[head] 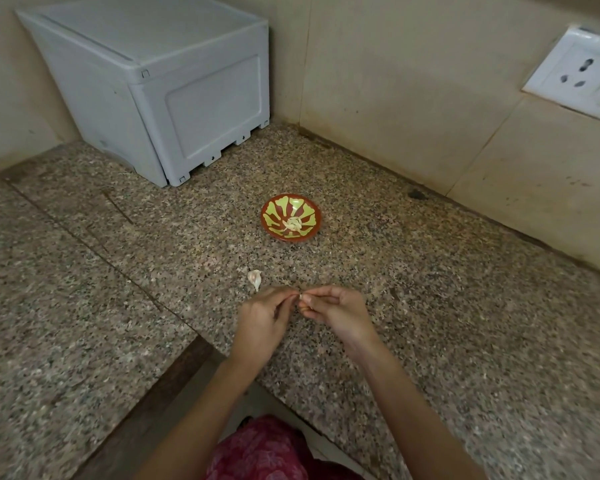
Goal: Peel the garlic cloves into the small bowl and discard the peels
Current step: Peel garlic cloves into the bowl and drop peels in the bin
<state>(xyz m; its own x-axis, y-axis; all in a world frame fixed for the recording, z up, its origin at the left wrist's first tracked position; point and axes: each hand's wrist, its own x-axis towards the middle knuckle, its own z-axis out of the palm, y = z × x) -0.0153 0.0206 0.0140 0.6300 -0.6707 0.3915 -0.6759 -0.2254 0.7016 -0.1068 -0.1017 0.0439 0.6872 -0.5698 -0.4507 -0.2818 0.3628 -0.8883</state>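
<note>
A small red bowl point(290, 217) with a green pattern stands on the granite counter point(430, 323), with pale peeled garlic cloves point(293, 224) in its middle. Nearer to me, my left hand point(262, 320) and my right hand point(336, 311) meet fingertip to fingertip above the counter and pinch a small garlic clove point(301, 297) between them; most of the clove is hidden by the fingers. A loose pale piece of garlic or peel point(255, 278) lies on the counter just left of my left hand's fingertips.
A grey plastic drawer box point(174, 91) stands in the back left corner against the wall. A white wall socket point(582, 72) is at the upper right. The counter forms an inner corner with an edge point(201, 344) below my left forearm.
</note>
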